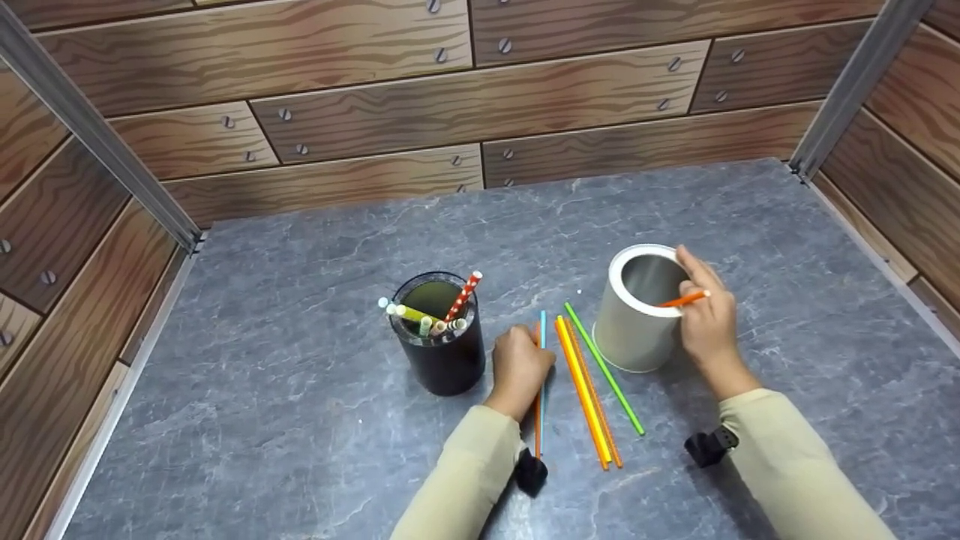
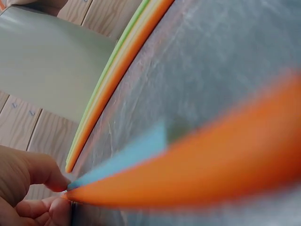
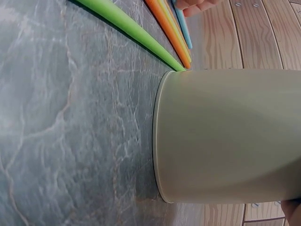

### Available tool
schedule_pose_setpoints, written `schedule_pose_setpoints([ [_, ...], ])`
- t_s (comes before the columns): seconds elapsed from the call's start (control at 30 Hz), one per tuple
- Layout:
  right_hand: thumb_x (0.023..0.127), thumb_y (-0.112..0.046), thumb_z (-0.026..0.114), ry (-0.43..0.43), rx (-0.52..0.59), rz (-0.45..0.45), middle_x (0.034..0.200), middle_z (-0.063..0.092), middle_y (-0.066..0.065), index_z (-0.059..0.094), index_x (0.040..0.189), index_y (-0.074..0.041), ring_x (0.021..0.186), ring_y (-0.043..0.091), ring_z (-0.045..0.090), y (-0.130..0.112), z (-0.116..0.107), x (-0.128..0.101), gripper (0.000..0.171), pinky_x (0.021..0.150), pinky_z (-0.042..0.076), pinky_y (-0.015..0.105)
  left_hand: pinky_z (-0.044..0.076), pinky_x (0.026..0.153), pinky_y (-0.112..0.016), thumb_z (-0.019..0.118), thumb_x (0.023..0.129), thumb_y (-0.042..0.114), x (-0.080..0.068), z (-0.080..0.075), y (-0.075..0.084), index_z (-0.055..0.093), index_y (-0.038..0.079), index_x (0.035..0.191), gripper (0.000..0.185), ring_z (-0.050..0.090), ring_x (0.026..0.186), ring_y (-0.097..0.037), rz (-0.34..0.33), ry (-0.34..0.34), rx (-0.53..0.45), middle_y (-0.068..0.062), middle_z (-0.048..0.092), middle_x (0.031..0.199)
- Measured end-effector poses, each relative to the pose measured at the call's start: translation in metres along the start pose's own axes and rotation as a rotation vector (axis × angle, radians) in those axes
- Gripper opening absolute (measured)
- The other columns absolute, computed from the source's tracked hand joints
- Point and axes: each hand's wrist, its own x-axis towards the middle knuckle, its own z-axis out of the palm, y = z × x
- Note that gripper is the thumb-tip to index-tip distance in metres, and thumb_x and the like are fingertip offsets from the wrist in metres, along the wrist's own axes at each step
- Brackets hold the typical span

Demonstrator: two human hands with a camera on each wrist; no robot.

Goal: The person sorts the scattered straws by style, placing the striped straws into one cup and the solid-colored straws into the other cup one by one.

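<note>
My left hand is low over the table, thumb and fingertips pinching the end of an orange straw. A blue straw runs beside it, its end at the same fingertips; I cannot tell whether it is pinched too. My right hand grips the rim of an upright light-grey cup, thumb at the inner edge and fingers outside. Out of this cup leans another orange straw, crossing the rim over the hand. Between the hands lie a green straw and several orange and yellow straws.
Left of my left hand stands a black cup with several patterned straws, one of them red with white dots. Wood-print panels wall the grey marbled table at the back and both sides.
</note>
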Motion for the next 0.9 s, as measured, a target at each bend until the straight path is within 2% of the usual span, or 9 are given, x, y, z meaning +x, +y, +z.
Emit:
schedule_pose_setpoints([
  [0.13,0.084,0.008,0.04,-0.005,0.01,-0.015,0.119,0.054,0.033,0.053,0.121,0.012,0.111,-0.009,0.047,0.001,0.0005,-0.0003,0.04,0.098,0.033,0.009,0.017,0.044,-0.025,0.06,0.062,-0.001,0.0004,0.0035,-0.0001,0.03,0.018,0.05,0.037,0.024,0.05,-0.016,-0.003,-0.022,0.011,0.005,0.024,0.051],
  [0.2,0.084,0.009,0.039,-0.012,0.009,-0.031,0.118,0.053,0.034,0.052,0.121,0.013,0.111,-0.009,0.047,0.0016,0.0008,-0.0003,0.04,0.098,0.033,0.009,0.017,0.044,-0.024,0.059,0.062,-0.001,0.0001,0.0038,-0.0007,0.032,0.017,0.049,0.035,0.024,0.05,-0.016,0.007,-0.014,0.009,0.005,0.025,0.05],
  [0.33,0.084,0.009,0.04,-0.01,-0.003,-0.043,0.118,0.055,0.033,0.053,0.121,0.013,0.111,-0.012,0.045,0.001,0.0004,0.0001,0.04,0.098,0.032,0.009,0.026,0.042,-0.02,0.061,0.06,-0.001,0.0001,0.002,-0.0017,0.051,0.013,0.051,0.02,0.034,0.048,-0.013,0.011,0.013,-0.021,0.008,0.037,0.047],
  [0.43,0.084,0.009,0.04,-0.006,-0.004,-0.045,0.119,0.055,0.033,0.053,0.12,0.013,0.11,-0.012,0.045,0.0008,0.0001,0.0002,0.039,0.098,0.033,0.008,0.037,0.046,-0.019,0.064,0.06,0.001,0.0008,0.0,-0.0023,0.066,0.01,0.063,0.01,0.046,0.051,-0.011,-0.022,0.012,-0.06,0.007,0.052,0.051],
  [0.5,0.085,0.009,0.039,-0.004,-0.001,-0.046,0.118,0.054,0.034,0.053,0.121,0.014,0.111,-0.011,0.046,0.0013,0.0,0.0,0.039,0.098,0.033,0.008,0.043,0.05,-0.019,0.066,0.061,0.001,0.0011,-0.0014,-0.003,0.07,0.008,0.071,0.013,0.051,0.055,-0.01,-0.043,0.009,-0.088,0.004,0.06,0.058],
  [0.7,0.085,0.009,0.038,-0.011,0.0,-0.03,0.119,0.053,0.035,0.052,0.122,0.014,0.112,-0.009,0.046,0.0031,-0.0003,-0.0005,0.039,0.098,0.033,0.008,0.046,0.052,-0.018,0.067,0.062,0.001,0.0009,-0.0027,-0.0058,0.068,0.006,0.073,0.012,0.053,0.056,-0.006,-0.061,0.005,-0.186,0.0,0.065,0.064],
  [0.9,0.085,0.01,0.038,-0.016,0.0,-0.031,0.12,0.053,0.035,0.051,0.122,0.014,0.112,-0.009,0.046,0.0038,-0.0009,-0.0009,0.04,0.098,0.033,0.008,0.045,0.052,-0.017,0.064,0.062,0.001,-0.0005,-0.0034,-0.0016,0.068,0.005,0.074,0.013,0.051,0.054,-0.003,-0.039,0.044,-0.277,-0.002,0.065,0.065],
])
